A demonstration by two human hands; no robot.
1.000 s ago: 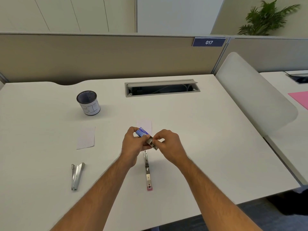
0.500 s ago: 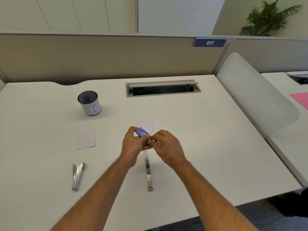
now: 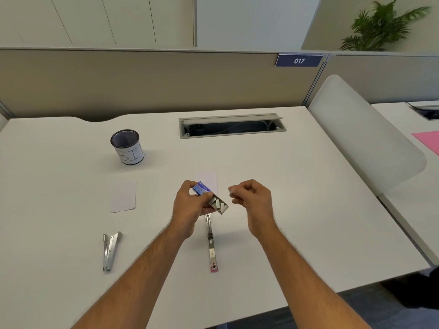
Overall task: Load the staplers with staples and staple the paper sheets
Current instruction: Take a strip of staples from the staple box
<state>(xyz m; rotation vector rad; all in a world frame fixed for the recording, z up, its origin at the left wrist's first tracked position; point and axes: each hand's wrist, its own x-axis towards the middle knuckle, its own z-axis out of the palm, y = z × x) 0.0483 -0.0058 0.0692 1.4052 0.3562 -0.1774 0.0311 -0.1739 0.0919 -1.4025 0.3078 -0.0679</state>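
I see the staple box point(image 3: 204, 189), small cardboard with a blue printed sleeve, held above the middle of the desk. Its inner tray is slid out toward the right; grey metal staple strips point(image 3: 219, 204) lie loose inside, angled against each other. My left hand point(image 3: 190, 205) grips the box, fingers curled over the far side, thumb on the near face, wrist bent inward. My right hand point(image 3: 251, 198) hovers just beside the tray's open end, apart from it, fingers curled, thumb and forefinger pinched together. Something pale shows at the tips; I cannot tell whether it is a staple strip.

Directly below the box lies the opened stapler point(image 3: 212, 245), swung out flat in a long thin line of bright metal, with a pink end toward me. Its far end is hidden under the left hand and box. Beyond the hands, a small white paper sheet point(image 3: 209, 178) lies flat, partly covered. A second paper sheet point(image 3: 123, 197), rounded corners, lies well to the left. Nearer me on the left sits a second stapler point(image 3: 109, 251), slim polished steel, arm parted slightly.

Far left, a cylindrical mesh cup point(image 3: 127, 147) wrapped in a white label, hand-lettered. The white desk point(image 3: 308, 210) is matte and smooth, with a grey cable tray point(image 3: 231, 125) at the back.
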